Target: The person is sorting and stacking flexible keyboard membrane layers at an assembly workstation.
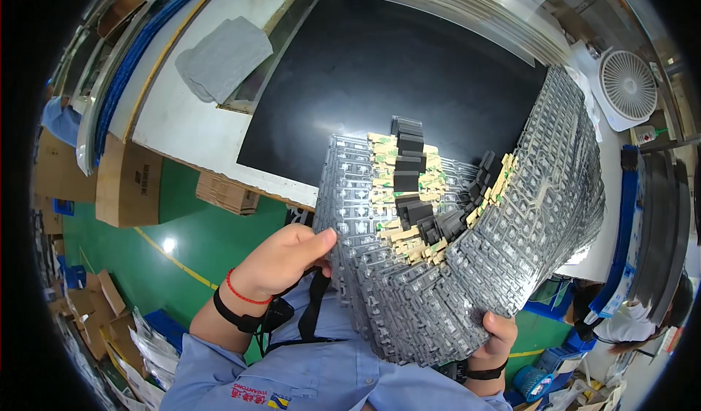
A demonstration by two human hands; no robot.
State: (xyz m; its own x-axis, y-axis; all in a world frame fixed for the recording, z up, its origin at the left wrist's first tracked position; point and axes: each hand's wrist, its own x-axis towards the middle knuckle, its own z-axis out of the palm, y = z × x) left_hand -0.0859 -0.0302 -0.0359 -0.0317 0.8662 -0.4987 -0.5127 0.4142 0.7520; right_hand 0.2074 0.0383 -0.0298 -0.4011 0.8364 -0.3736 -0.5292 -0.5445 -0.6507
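A thick, fanned-out stack of grey and clear die-cut sheets (pixel 540 192) curves from the right side of the table down toward my body. Black tabs (pixel 407 181) and cream tabs with green marks (pixel 383 162) line its inner edge. My left hand (pixel 296 254) grips the stack's left edge, its thumb on top and the other fingers underneath. At the lower right edge, my right hand (pixel 498 336) has its thumb over the sheets, while its other fingers are hidden below. The stack's upper end rests at the right of a black mat (pixel 350 67).
A grey folded cloth (pixel 225 59) lies on the white table (pixel 171 122) at the left. To the right stands a white fan (pixel 626 86). Cardboard boxes (pixel 128 184) sit on the green floor at left. Another person (pixel 635 323) is at the lower right.
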